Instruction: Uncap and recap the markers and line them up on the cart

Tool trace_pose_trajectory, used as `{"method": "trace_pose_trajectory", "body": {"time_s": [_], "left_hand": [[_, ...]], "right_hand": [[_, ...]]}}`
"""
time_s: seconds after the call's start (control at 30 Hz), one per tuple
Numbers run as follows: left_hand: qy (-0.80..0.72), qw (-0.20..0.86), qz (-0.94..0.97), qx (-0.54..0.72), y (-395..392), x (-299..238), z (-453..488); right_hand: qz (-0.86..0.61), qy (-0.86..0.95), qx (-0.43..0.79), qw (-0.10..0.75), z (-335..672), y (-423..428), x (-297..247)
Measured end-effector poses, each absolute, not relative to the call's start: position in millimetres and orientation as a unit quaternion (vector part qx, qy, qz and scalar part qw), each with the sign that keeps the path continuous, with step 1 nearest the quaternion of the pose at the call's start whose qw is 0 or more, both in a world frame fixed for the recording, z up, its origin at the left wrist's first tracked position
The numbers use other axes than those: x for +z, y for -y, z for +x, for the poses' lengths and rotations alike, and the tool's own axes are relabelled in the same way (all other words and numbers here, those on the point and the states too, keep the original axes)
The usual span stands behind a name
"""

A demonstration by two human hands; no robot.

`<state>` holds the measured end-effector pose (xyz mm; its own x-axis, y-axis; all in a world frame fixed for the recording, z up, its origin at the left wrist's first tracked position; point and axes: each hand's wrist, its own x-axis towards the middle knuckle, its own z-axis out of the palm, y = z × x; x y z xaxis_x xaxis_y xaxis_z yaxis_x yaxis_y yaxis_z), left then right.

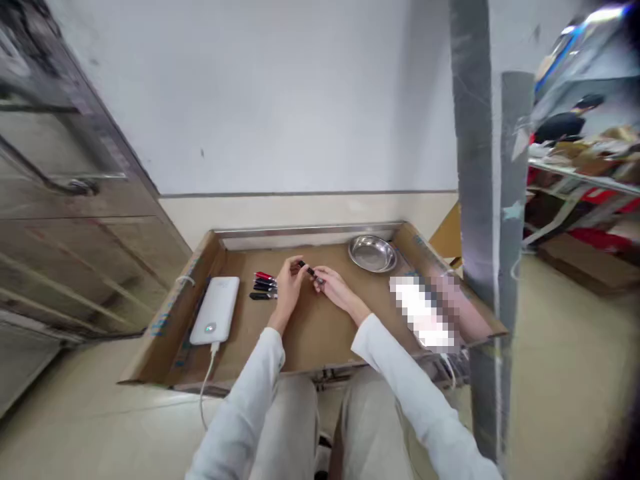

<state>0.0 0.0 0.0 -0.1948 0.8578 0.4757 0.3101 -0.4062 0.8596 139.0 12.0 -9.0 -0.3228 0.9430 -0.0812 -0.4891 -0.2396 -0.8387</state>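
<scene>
Both my hands meet over the middle of a cardboard-covered table [310, 333]. My left hand [289, 285] and my right hand [333, 285] are closed on the two ends of a small dark stick-shaped object [310, 271], held between the fingertips just above the surface. Left of my left hand lies a short row of similar small black and red pieces [264, 285]. Both arms wear white sleeves.
A white power bank [217, 309] with a white cable lies at the left of the table. A shallow metal bowl [373, 253] sits at the back right. A blurred patch covers something at the right. A grey post [477, 220] stands right of the table, a metal cabinet to the left.
</scene>
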Motion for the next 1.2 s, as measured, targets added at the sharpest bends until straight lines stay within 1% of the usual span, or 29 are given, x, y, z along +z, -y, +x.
{"method": "trace_pose_trajectory", "body": {"time_s": [0.2, 0.3, 0.37, 0.47, 0.57, 0.63, 0.7, 0.73, 0.77, 0.83, 0.9, 1.0, 1.1, 1.2], "left_hand": [[-0.451, 0.267, 0.657, 0.542, 7.9, 1.5, 2.4], [-0.445, 0.259, 0.649, 0.561, 10.3, 6.4, 0.8], [-0.454, 0.241, 0.618, 0.595, 11.0, 9.5, -2.7], [-0.482, 0.208, 0.558, 0.642, 10.6, 10.6, -9.9], [-0.519, 0.172, 0.538, 0.642, 8.9, 6.4, -15.3], [-0.525, 0.156, 0.572, 0.611, 7.6, 2.2, -15.8], [-0.516, 0.148, 0.636, 0.554, 6.8, -1.8, -14.3], [-0.511, 0.143, 0.673, 0.516, 6.7, -3.4, -13.2], [-0.509, 0.135, 0.706, 0.473, 7.0, -4.6, -12.1], [-0.519, 0.103, 0.753, 0.391, 8.0, -6.0, -10.7], [-0.536, 0.066, 0.772, 0.335, 9.5, -5.8, -10.3], [-0.551, 0.035, 0.774, 0.308, 12.4, -3.1, -10.3], [-0.553, 0.017, 0.774, 0.308, 17.8, 1.9, -8.5], [-0.540, 0.009, 0.787, 0.298, 24.6, 5.3, -4.4]], "right_hand": [[-0.283, 0.346, 0.752, 0.485, 145.2, -11.0, -5.3], [-0.290, 0.347, 0.754, 0.477, 149.1, -13.1, -2.8], [-0.303, 0.360, 0.732, 0.493, 152.5, -14.3, -0.8], [-0.321, 0.404, 0.687, 0.512, 158.0, -15.8, 0.0], [-0.355, 0.458, 0.624, 0.525, 162.0, -16.7, -3.1], [-0.390, 0.506, 0.535, 0.552, 162.7, -15.2, -6.0], [-0.424, 0.579, 0.410, 0.563, 161.0, -10.8, -7.7], [-0.430, 0.626, 0.353, 0.546, 159.4, -7.6, -7.8], [-0.419, 0.679, 0.319, 0.512, 157.3, -4.0, -7.4], [-0.390, 0.760, 0.278, 0.439, 153.0, 3.2, -5.4], [-0.366, 0.810, 0.245, 0.387, 151.1, 8.9, -3.1], [-0.370, 0.836, 0.193, 0.356, 156.6, 13.0, -2.1], [-0.433, 0.822, 0.128, 0.347, 169.6, 12.5, -6.9], [-0.493, 0.806, 0.083, 0.319, 179.6, 9.3, -14.7]]}}
